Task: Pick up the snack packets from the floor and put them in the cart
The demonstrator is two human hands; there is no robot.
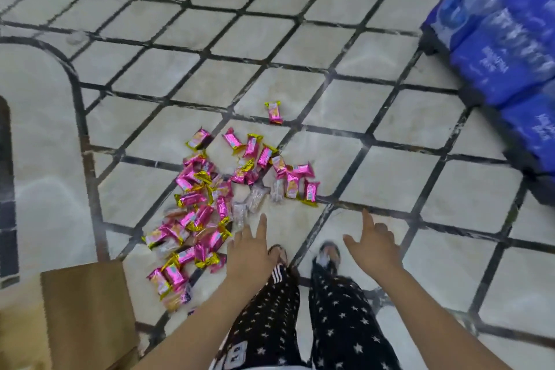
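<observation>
Head view: glossy pale floor tiles (387, 180) with dark grid lines. Blue shrink-wrapped bottle packs (504, 63) sit far beyond the right hand (375, 248). A brown paper bag (87, 309) is left of the left hand (249, 249). Crinkly pink-and-gold snack packets (204, 204) are heaped just ahead of the left hand. Both hands are empty, forefingers extended.

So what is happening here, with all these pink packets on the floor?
A person stands over a pile of pink snack packets scattered on the tiled floor. The left hand and right hand both reach down toward them, holding nothing. No packet is picked up yet. One packet lies apart from the pile.
</observation>
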